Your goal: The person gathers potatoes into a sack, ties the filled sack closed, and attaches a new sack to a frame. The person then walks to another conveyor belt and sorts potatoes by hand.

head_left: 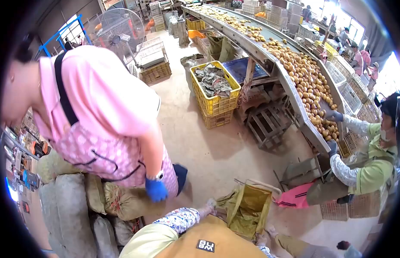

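An olive-green woven sack (251, 206) stands with its mouth open in front of me, its inside showing. A metal rod frame (268, 185) runs along the sack's far edge. My left hand (210, 206), below a floral sleeve, is closed on the sack's left edge. At the near right edge my right hand (261, 239) also grips the sack; my apron hides part of that arm. The fingers of both hands look small and blurred.
Round brown fruit or potatoes (309, 77) fill a sloping conveyor (294, 99), where a gloved co-worker (372, 163) reaches in. Another person in pink (96, 94) stands left beside stacked full sacks (71, 206). Yellow crates (215, 105) and a fan (118, 36) stand beyond.
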Available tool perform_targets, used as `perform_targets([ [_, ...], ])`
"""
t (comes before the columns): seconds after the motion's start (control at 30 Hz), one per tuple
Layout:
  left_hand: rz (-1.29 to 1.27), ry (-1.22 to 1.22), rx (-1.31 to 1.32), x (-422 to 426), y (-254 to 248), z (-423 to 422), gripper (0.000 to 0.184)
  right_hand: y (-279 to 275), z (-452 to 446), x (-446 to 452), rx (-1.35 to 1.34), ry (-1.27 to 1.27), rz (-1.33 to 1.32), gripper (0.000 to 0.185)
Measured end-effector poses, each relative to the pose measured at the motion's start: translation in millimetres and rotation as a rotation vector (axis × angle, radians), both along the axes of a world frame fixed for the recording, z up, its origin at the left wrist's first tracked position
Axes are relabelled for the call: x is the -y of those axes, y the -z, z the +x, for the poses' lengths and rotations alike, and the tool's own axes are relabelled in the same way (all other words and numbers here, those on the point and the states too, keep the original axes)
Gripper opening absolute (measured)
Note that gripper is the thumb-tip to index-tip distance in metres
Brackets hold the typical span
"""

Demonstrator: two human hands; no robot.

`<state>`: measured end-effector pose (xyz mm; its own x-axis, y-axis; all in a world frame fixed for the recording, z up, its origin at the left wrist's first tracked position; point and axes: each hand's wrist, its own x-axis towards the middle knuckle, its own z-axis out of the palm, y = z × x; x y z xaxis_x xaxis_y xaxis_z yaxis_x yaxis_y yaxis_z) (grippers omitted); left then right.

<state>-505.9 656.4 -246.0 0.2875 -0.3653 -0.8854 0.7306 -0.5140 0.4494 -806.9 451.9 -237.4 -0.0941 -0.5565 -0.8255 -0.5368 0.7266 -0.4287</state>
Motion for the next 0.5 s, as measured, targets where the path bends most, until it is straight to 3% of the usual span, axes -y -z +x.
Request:
perform_targets([
  [0.07,0.149,0.077,0.088,-2,-11,10,0.025,7,-26,-19,-0.027,0.117,0.061,0.05],
  [0.1,0.041,0.079,0.063,-12,21,13,0.023,13,-34,-22,-0.03,0.138,0.065,0.05],
  [0.13,-0.065,0.084,0.029,-23,56,13,0.021,23,-40,-21,-0.115,-0.216,-0.079,0.05],
  [0.23,0.046,0.28,0.173,-26,46,17,0.018,67,-102,-54,-0.386,-1.25,-0.436,0.052],
  [0.3,0.114,0.508,0.317,-15,44,9,0.016,43,-105,-76,-0.283,-0.954,-0.199,0.059],
  [0.33,-0.004,0.48,0.273,-13,75,18,0.015,46,-101,-91,-0.32,-0.971,-0.295,0.058],
  [0.37,-0.113,0.444,0.22,-14,108,25,0.018,47,-101,-101,-0.214,-0.841,-0.229,0.057],
  [0.4,-0.076,0.413,0.165,-3,88,27,0.021,67,-101,-106,-0.171,-0.752,-0.217,0.059],
  [0.43,-0.045,0.375,0.12,7,36,25,0.025,95,-110,-118,-0.128,-0.625,-0.209,0.061],
  [0.5,-0.001,0.41,0.248,21,-34,23,0.022,190,-142,-141,-0.003,-0.318,-0.176,0.064],
])
